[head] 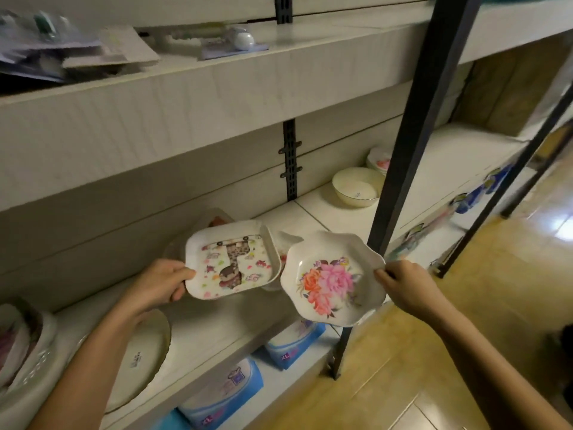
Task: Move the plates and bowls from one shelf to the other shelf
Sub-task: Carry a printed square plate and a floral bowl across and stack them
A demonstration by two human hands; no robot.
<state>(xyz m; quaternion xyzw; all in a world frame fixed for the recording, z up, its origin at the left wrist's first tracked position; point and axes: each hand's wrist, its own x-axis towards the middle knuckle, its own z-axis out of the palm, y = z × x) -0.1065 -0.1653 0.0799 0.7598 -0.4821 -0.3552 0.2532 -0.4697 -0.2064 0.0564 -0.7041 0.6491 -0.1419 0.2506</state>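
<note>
Two plates in the air at once, both in front of the middle shelf (235,324). Left hand (161,282) closed on the left rim of the square cartoon plate (231,262), thumb on top, fingers curled under. Right hand (403,285) pinching the right edge of the flower plate (331,277), a wavy-rimmed dish tilted toward the camera. Flower plate overlapping the square one at the near corner; touching or not, cannot tell. More dishes behind the square plate, mostly hidden. Cream bowl (356,187) further right on the same shelf, a small stack of plates (378,161) beyond it, partly behind the black post (412,128). Large pale plate (145,358) and a blurred dish stack (21,346) at the near left.

Likely melamine or thin ceramic: light, stiff, glossy, so slippery at the rim. One-handed edge holds workable but tilt-prone; wavy rim gives the thumb a notch. Chipping risk against the post or each other. Bowl best taken by its rim or cupped underneath. Blue-and-white packs (226,395) on the level below, not part of the job.
</note>
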